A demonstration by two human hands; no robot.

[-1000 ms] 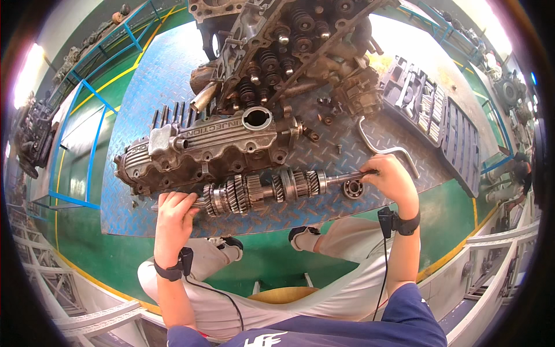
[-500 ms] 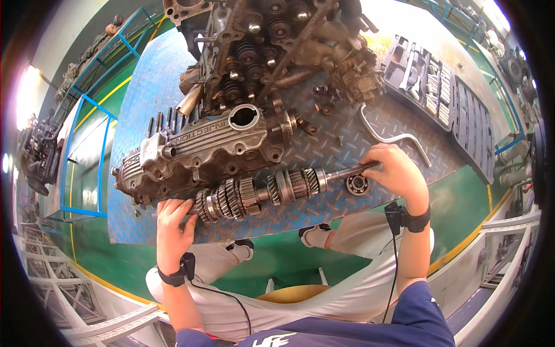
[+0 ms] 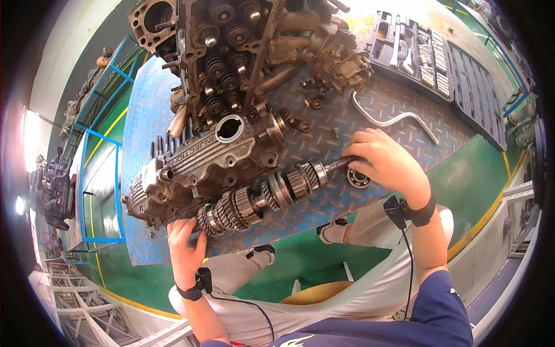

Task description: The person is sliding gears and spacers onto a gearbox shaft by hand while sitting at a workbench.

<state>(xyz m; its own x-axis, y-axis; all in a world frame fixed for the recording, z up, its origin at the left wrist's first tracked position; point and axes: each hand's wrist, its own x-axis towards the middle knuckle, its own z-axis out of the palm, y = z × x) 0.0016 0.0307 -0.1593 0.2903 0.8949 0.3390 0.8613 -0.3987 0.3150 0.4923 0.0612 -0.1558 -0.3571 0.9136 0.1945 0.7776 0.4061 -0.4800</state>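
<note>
A transmission gear shaft [image 3: 250, 206] with several toothed gears lies along the near side of the workbench. My left hand [image 3: 185, 248] grips its left end, fingers curled over it, thumb beside the last gear. At the other end, my right hand [image 3: 384, 161] is closed around the thin bare part of the shaft and hides its tip. Partly under the right hand rests a ball bearing [image 3: 358, 178]. Just beyond the gears is a grey metal valve cover [image 3: 199, 157] with a round filler opening.
A large engine cylinder head [image 3: 225, 63] stands at the back. To its right are a bent metal rod [image 3: 384, 122], small loose parts [image 3: 300, 122] and an open socket tool case [image 3: 413, 58]. The blue-grey tread-plate bench top [image 3: 300, 222] ends close to my knees.
My right hand has shifted inward along the thin shaft end, closer to the gears. My left hand keeps its grip. The whole view has turned slightly.
</note>
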